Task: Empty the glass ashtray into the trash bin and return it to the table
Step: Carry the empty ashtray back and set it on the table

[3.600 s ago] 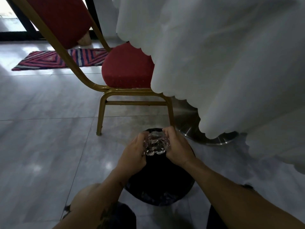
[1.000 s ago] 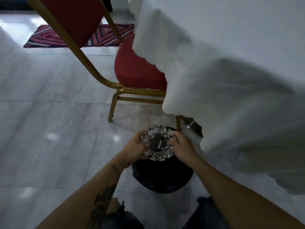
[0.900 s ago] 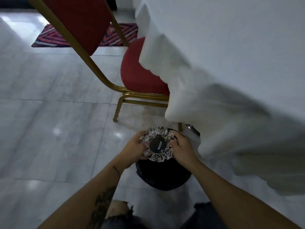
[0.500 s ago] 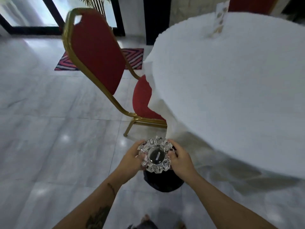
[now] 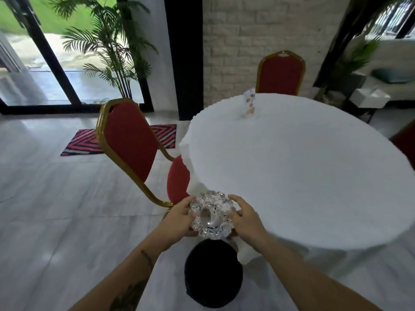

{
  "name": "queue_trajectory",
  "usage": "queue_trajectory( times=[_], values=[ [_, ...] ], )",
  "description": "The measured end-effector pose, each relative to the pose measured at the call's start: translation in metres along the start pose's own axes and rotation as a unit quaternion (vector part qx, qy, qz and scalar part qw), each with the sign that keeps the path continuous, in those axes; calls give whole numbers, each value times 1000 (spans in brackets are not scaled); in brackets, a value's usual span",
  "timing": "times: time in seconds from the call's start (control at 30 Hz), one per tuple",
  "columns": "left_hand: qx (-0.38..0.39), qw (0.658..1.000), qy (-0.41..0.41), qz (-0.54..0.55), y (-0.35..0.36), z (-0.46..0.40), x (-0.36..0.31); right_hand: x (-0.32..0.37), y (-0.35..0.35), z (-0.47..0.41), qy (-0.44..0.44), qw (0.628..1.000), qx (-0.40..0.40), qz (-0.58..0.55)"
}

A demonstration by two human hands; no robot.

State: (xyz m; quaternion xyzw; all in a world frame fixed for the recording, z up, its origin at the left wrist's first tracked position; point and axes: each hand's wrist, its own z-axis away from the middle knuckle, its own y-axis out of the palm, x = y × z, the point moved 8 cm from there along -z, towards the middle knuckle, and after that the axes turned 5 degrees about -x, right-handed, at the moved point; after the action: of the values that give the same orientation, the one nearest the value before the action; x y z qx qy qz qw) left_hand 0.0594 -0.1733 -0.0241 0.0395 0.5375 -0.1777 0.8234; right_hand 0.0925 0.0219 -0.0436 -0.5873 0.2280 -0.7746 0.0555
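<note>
The clear cut-glass ashtray (image 5: pixel 211 215) with a scalloped rim is upright, its bowl facing up. My left hand (image 5: pixel 178 218) grips its left side and my right hand (image 5: pixel 246 217) grips its right side. I hold it in the air just off the near-left edge of the round table (image 5: pixel 303 171), which is covered with a white cloth. The black-lined trash bin (image 5: pixel 213 271) stands on the floor directly below the ashtray, close to the hanging tablecloth.
A red chair with a gold frame (image 5: pixel 137 149) is tucked in at the table's left. Another red chair (image 5: pixel 280 72) stands at the far side. A small printed card (image 5: pixel 249 104) stands on the table's far part. A striped rug (image 5: pixel 89 142) lies on the tiled floor.
The view has risen from floor level to above the table. Both hands have lifted the ashtray from just over the bin up to tabletop height, now turned bowl-up.
</note>
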Motion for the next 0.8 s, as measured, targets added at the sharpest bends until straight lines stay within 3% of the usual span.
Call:
queue_trajectory(
  times=[0.3, 0.6, 0.8],
  values=[
    [9, 1000, -2, 7, 76, -60, -51, -12, -82, -64, 52, 998, -34, -31],
    [-22, 999, -35, 6, 171, -155, -75, -54, -168, -161, 74, 996, -37, 13],
    [-43, 996, -63, -50, 212, -201, -71, -86, -201, -205, 81, 993, -53, 64]
  ],
)
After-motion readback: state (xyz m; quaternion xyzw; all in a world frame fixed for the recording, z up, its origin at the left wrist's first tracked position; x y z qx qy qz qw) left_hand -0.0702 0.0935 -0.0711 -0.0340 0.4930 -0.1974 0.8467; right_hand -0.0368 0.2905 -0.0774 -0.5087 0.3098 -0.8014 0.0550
